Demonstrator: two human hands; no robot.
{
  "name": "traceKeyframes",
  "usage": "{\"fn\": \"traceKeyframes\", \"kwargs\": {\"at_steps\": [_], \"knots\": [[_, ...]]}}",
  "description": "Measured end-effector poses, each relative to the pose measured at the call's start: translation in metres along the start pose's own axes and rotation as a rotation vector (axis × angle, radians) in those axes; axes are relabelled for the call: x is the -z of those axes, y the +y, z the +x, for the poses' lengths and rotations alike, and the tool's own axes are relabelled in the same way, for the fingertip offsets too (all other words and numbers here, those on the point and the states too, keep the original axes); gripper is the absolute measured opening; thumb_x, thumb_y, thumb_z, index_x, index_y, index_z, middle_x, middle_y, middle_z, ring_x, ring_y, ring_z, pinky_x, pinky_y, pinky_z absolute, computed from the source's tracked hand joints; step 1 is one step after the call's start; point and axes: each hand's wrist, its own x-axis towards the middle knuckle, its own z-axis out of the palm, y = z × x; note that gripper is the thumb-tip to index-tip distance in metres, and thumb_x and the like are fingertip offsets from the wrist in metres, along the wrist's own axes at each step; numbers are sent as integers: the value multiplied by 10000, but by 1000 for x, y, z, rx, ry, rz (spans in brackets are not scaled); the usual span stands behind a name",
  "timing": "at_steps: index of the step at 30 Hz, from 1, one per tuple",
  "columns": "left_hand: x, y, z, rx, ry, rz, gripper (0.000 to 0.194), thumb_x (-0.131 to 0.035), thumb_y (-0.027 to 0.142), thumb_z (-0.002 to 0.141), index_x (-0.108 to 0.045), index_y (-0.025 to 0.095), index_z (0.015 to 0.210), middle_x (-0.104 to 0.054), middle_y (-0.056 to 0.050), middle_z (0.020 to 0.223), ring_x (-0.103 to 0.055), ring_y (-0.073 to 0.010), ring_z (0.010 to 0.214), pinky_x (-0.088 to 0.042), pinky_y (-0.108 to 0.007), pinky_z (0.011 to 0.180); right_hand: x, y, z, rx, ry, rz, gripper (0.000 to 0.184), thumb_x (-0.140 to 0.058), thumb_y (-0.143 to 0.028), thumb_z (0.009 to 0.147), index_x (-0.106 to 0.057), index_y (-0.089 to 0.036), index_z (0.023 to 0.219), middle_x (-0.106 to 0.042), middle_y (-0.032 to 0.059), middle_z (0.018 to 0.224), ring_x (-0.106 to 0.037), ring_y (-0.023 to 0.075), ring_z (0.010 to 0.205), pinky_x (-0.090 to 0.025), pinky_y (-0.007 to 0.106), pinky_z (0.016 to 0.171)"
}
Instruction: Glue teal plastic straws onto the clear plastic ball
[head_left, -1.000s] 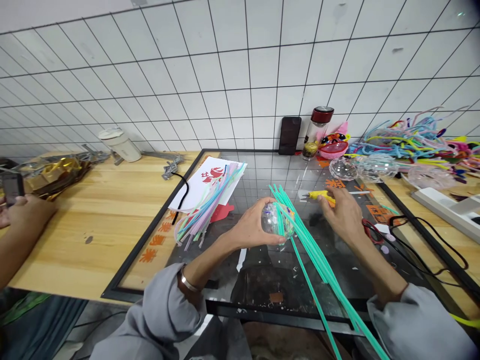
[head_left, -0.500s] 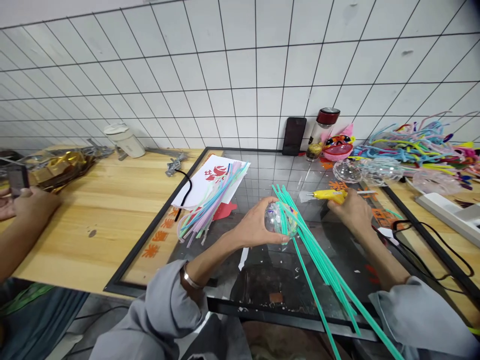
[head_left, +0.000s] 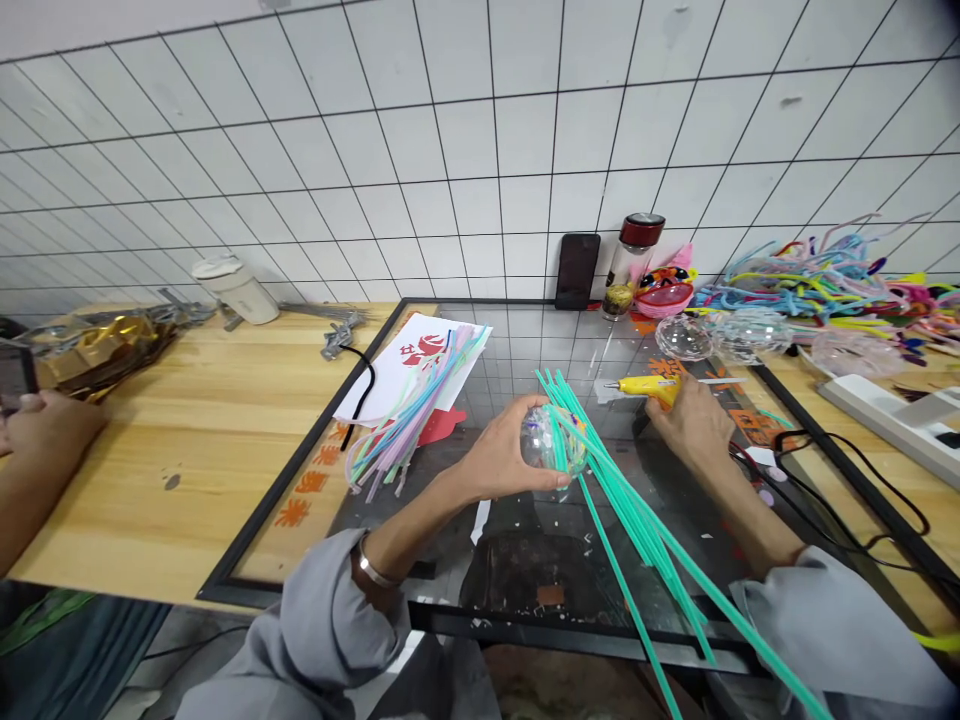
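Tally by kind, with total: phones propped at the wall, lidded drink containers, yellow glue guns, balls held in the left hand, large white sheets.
Propped phone: 1
Lidded drink containers: 2 (glass bottle, white cup)
Yellow glue gun: 1
Clear ball in left hand: 1
Large white sheet: 1
Total: 6

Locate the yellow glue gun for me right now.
In the head view, the yellow glue gun is in the right hand, right of the green stems and in front of the red-lidded bottle.
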Motion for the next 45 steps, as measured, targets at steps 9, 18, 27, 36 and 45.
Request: {"fn": "traceKeyframes", "kwargs": {"at_steps": [9, 18, 27, 36, 45], "knots": [[-3, 2, -4, -19, -21, 38, 955, -869, 365, 547, -407, 195, 1366, -526, -149, 1390, -524, -357, 1280, -387, -552, 1117, -3, -1, -1, 44, -83, -67, 481, -403, -396, 903, -489, -55, 1231, -596, 273, 1130, -609, 377, 1012, -486, 451, 730], [-7, -3, -5, -121, -49, -1, 1241, -891, 333, 546, -128, 231, 1519, -457, -173, 1474, -456, -363, 1371, -360, -562, 1150, 9, -10, -11, 371, 87, 260, 515, -428, -404, 913, -494, -155, 1360, -506, 202, 1314, -480, 361, 1226, -403, 545, 975], [-10, -12, -3, -290, -21, 75, 1274, -900, 404, 529, -121, 273, 1528, -359, -162, 1481, -380, -386, 1375, -339, -589, 1148, 16, -37, -54, 722, -280, 1044, 399, -433, -486, 966, -645, -280, 1233, -516, 90, 1342, -462, 242, 1320, -394, 465, 1099], [-10, -8, -6, -241, -43, 46, 1227, -890, 396, 552, -148, 265, 1520, -417, -147, 1428, -425, -360, 1336, -338, -573, 1153, 12, -40, -57, 719, -328, 1017, 386, -425, -481, 974, -636, -272, 1221, -531, 93, 1338, -465, 237, 1330, -411, 465, 1095], [-7, -5, -4, -263, -38, 37, 962, -881, 415, 564, -410, 228, 1381, -460, -145, 1365, -440, -335, 1315, -362, -537, 1153, 21, -37, -59, 673, -119, 1052, 351, -454, -411, 964, -596, -259, 1247, -619, 77, 1219, -555, 232, 1188, -456, 422, 1026]]}}
